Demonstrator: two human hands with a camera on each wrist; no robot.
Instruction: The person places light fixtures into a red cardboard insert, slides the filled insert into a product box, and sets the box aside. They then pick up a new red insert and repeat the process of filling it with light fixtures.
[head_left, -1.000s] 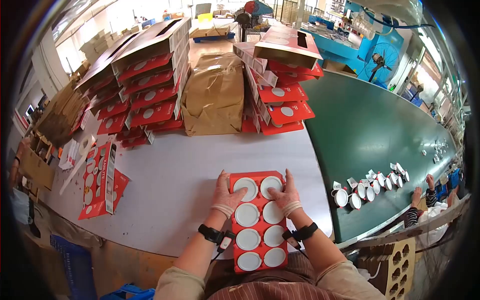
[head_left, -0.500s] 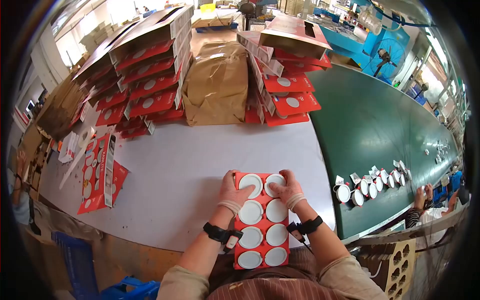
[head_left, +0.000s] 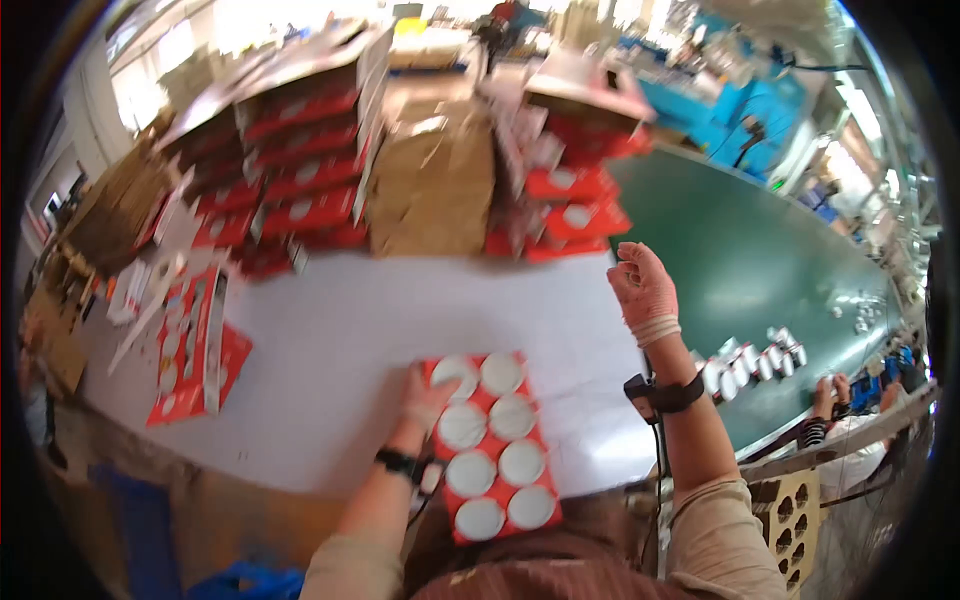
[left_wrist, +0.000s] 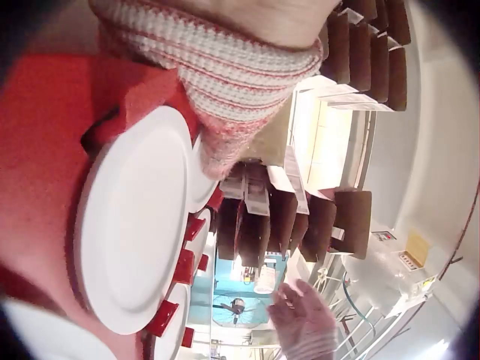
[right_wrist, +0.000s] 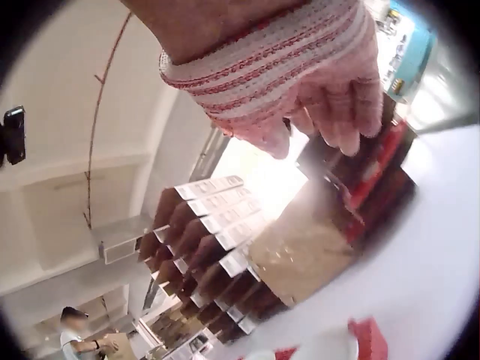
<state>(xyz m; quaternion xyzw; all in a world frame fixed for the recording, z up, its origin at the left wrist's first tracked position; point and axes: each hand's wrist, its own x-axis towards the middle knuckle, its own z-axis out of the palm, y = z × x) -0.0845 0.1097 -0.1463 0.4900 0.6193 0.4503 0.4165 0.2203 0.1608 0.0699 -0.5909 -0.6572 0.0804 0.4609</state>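
In the head view my left hand (head_left: 425,402) grips the upper left edge of a red cardboard tray (head_left: 484,398), its thumb over a white disc. Two columns of round white discs (head_left: 521,464) fill the tray, which is tilted at the near edge of the table, by my lap. My right hand (head_left: 645,285) is away from the tray, raised over the border between white table and green belt. Its fingers are loosely bent and hold nothing, as the right wrist view also shows. Both hands wear knitted gloves with striped cuffs. My left fingers under the tray are hidden.
Stacked red boxes (head_left: 310,175) stand at the back left, a brown paper-wrapped package (head_left: 430,190) beside them, more red boxes (head_left: 575,218) to its right. A printed red carton (head_left: 190,345) lies left. Several white lamps (head_left: 745,362) sit on the green belt (head_left: 740,240), near another person's hands (head_left: 825,395).
My right hand has let go of the tray and moved up and to the right. The tray, in my left hand alone, has shifted left and turned slightly.
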